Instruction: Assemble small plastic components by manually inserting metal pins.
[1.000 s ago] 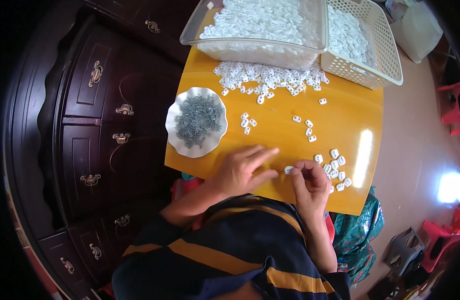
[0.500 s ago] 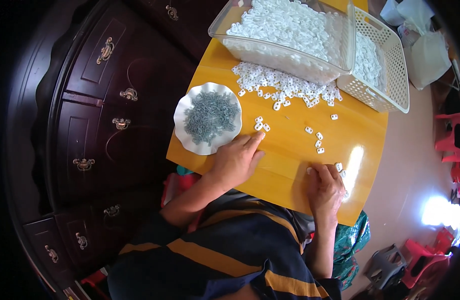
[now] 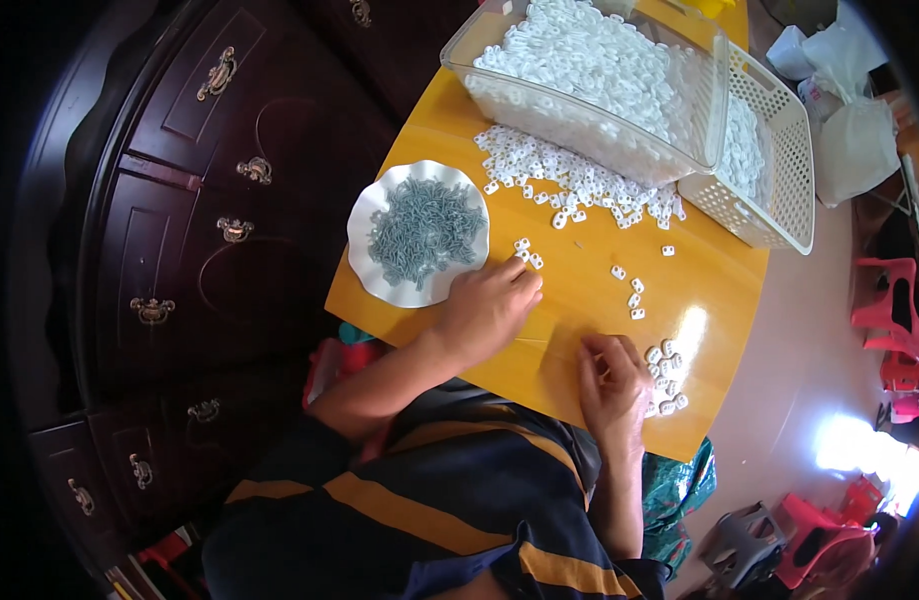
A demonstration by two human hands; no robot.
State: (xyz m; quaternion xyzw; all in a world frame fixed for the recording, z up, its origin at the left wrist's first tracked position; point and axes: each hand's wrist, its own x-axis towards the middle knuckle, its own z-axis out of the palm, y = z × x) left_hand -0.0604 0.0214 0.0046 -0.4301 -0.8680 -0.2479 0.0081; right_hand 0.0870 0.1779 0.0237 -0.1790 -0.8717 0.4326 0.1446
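My left hand (image 3: 493, 310) rests on the yellow table with curled, closed fingers. Its fingertips reach a few small white two-holed plastic pieces (image 3: 523, 244); whatever they pinch is hidden. Bent fingers and thumb draw together on my right hand (image 3: 617, 385), above the near part of the table, and I cannot make out what is in it. Just right of that hand lies a group of white oval pieces (image 3: 666, 368). Beside my left hand stands a white plate with a wavy rim (image 3: 363, 262), heaped with thin grey-green pins (image 3: 425, 230).
A clear plastic bin (image 3: 590, 108) full of white pieces stands at the back, with a loose pile (image 3: 570, 175) before it. Right of it is a white perforated basket (image 3: 790, 200). Several single pieces (image 3: 636, 300) lie mid-table. Dark drawers (image 3: 180, 230) flank the left.
My right hand has shifted left, uncovering the group of oval pieces. My left hand has moved slightly right, and its outstretched index finger has curled in. The view has tilted slightly.
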